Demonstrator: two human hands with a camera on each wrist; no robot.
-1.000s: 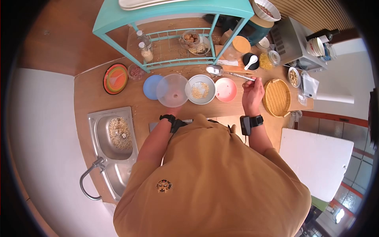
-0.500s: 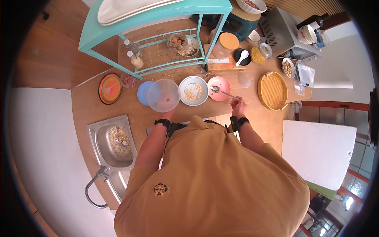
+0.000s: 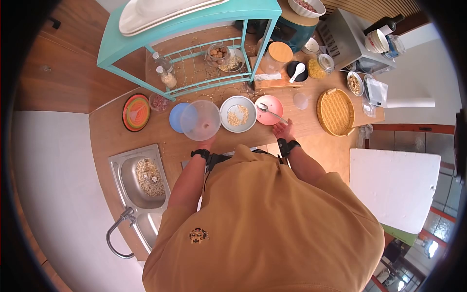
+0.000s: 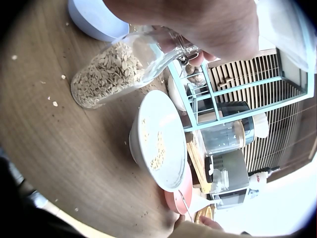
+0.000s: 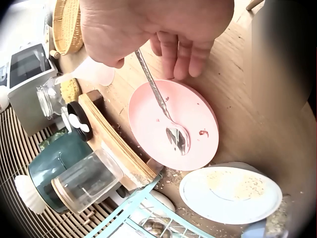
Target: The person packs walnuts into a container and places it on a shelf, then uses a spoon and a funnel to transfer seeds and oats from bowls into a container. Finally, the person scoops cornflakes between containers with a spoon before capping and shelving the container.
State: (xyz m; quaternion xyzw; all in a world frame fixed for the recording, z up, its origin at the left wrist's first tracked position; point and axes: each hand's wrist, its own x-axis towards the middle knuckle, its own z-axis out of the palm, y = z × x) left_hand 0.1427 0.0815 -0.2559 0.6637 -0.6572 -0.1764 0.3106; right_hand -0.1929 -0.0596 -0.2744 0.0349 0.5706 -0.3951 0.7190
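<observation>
My left hand (image 4: 198, 25) grips the neck of a clasp-top glass jar (image 4: 111, 74) part full of oat flakes, standing tilted in the left wrist view. In the head view a translucent round piece (image 3: 200, 120) covers most of that hand. Beside the jar is a white bowl (image 3: 238, 114) with some flakes at its bottom. A metal spoon (image 5: 177, 139) lies with its bowl in a pink dish (image 5: 143, 111) bearing small reddish bits. Over the handle's end hovers my right hand (image 5: 163, 29), its fingers straight and loose, handle tip close under the thumb side.
A blue bowl (image 3: 178, 118) stands left of the jar. Behind is a turquoise rack (image 3: 189, 39) with bottles and a bowl of walnuts. To the right are a wicker tray (image 3: 335, 112), a jar of yellow pieces (image 3: 318, 67) and a microwave (image 3: 340, 39). The sink (image 3: 141, 180) is at the left.
My right hand has come left and toward the body, lowering the spoon from above the counter into the pink dish; its fingers have loosened from the handle. The left hand keeps its place.
</observation>
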